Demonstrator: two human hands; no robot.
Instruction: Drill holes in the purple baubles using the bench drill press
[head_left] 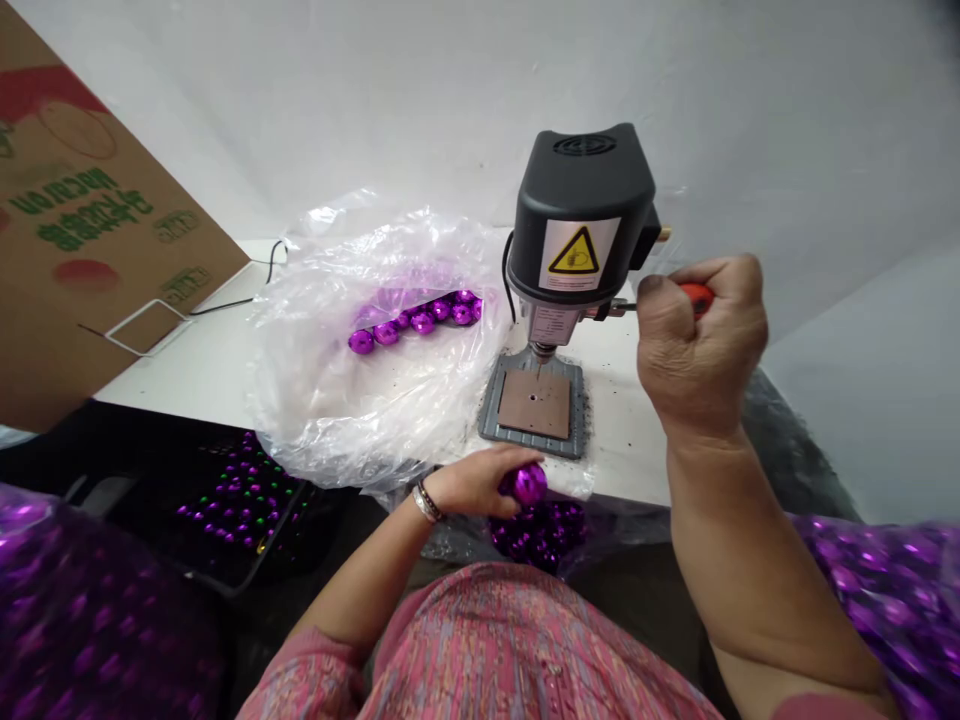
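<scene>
My left hand [472, 482] is shut around a shiny purple ornament ball [529, 484] near the table's front edge. My right hand [701, 350] makes a fist on the red knob [697, 297] of the feed lever, which comes out of the side of a small black bench drill [581, 215]. The drill's chuck points down at a brown square pad [534, 404] with a small hole, on the grey drill base [491, 410]. Several purple balls [416, 322] lie in a row inside a clear plastic bag [337, 400] to the drill's left.
A heap of purple balls [538, 535] sits just below the table edge. A black tray [240, 505] holds purple and green balls at lower left. Bags of purple balls [75, 610] flank me. A cardboard sheet [97, 210] leans at far left, near a black cable [247, 295].
</scene>
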